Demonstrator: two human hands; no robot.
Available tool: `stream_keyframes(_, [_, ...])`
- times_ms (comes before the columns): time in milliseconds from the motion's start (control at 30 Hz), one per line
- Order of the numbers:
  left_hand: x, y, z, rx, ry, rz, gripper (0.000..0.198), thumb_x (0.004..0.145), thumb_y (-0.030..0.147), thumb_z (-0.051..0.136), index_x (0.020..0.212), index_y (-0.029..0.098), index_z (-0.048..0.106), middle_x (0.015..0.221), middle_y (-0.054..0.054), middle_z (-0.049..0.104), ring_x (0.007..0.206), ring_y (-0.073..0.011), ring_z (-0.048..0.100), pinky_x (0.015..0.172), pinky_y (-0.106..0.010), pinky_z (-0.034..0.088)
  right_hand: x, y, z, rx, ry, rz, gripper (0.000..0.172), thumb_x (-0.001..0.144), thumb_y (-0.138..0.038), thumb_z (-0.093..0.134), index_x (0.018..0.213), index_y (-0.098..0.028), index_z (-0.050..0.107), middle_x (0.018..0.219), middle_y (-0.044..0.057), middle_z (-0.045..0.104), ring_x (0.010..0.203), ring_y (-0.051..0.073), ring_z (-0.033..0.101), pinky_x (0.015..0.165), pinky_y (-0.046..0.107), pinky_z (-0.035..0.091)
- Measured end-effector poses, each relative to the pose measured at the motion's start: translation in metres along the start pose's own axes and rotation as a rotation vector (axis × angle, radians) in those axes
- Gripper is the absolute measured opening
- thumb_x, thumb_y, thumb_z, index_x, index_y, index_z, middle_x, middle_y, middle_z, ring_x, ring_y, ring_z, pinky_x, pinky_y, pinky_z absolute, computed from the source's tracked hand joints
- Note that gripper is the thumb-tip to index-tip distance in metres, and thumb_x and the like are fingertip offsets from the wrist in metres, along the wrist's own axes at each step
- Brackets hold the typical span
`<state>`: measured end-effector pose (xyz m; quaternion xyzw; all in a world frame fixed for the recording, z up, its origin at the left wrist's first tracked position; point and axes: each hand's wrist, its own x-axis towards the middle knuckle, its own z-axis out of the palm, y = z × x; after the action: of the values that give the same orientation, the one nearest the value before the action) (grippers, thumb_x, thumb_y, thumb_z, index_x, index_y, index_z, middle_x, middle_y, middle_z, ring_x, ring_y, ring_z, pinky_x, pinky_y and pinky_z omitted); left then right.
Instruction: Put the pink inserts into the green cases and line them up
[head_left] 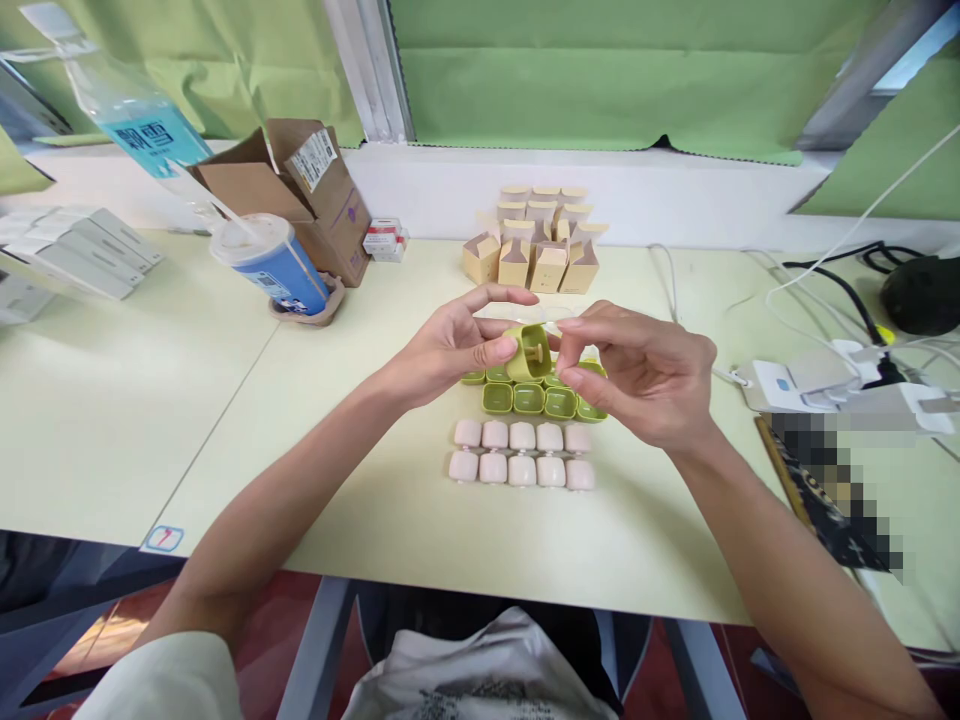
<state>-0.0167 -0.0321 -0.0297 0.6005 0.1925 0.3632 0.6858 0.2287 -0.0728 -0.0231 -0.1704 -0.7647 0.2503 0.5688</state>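
The left hand (450, 345) has its grip closed about a small green cup (522, 368), the thumb laid on the outer wall and the cup's mouth turned toward the right hand (645, 375); a slender tan peg (534, 353) shows inside. The right grip is narrow, thumb and forefinger nearly meeting just beside the cup's rim (whether anything is pinched between them cannot be told). The held cup is raised above the middle of the tabletop (360, 490), over further green cups (529, 400) set in rows, the back ones partly hidden by the hands. Nearer the front edge lie ten pale pink pieces (522, 437), in two rows of five. Along the far edge, beyond the hands, small tan cartons (550, 265) stand grouped with flaps raised. Toward the far left corner are a small red-and-white box (385, 240), a brown cardboard box (322, 215), a blue drink cup (277, 265) in a pulp holder (315, 308), a labelled bottle (146, 130) and white boxes (82, 250). Near the right edge: a white power strip (795, 385), cables and a black rounded object (926, 295).
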Motion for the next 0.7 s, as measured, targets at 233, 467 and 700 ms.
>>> stream_keyframes(233, [-0.001, -0.001, 0.002, 0.005, -0.027, -0.015, 0.064, 0.092, 0.047, 0.095, 0.144, 0.025, 0.065, 0.117, -0.012, 0.088, 0.105, -0.0251, 0.085, 0.089, -0.033, 0.061, 0.001, 0.004, -0.001, 0.016, -0.037, -0.030, 0.044, 0.101, -0.019, 0.082, 0.140, -0.039, 0.083, 0.089, 0.000, 0.079, 0.083, 0.019, 0.074, 0.079, 0.039, 0.065])
stream_keyframes(467, [-0.001, -0.002, 0.002, 0.017, -0.014, -0.023, 0.066, 0.091, 0.048, 0.095, 0.144, 0.024, 0.064, 0.118, -0.013, 0.088, 0.102, -0.0249, 0.086, 0.087, -0.032, 0.060, 0.000, 0.010, -0.003, 0.010, -0.010, -0.006, 0.029, 0.102, -0.031, 0.085, 0.131, -0.034, 0.086, 0.087, 0.001, 0.079, 0.081, 0.019, 0.075, 0.078, 0.039, 0.066])
stream_keyframes(700, [-0.002, -0.002, 0.001, -0.019, -0.033, -0.005, 0.065, 0.090, 0.047, 0.096, 0.143, 0.025, 0.065, 0.124, -0.016, 0.088, 0.110, -0.0299, 0.087, 0.099, -0.039, 0.064, 0.006, 0.000, -0.011, -0.137, 0.073, -0.022, 0.010, 0.104, -0.035, 0.078, 0.105, -0.031, 0.087, 0.087, 0.004, 0.077, 0.080, 0.021, 0.072, 0.072, 0.041, 0.062])
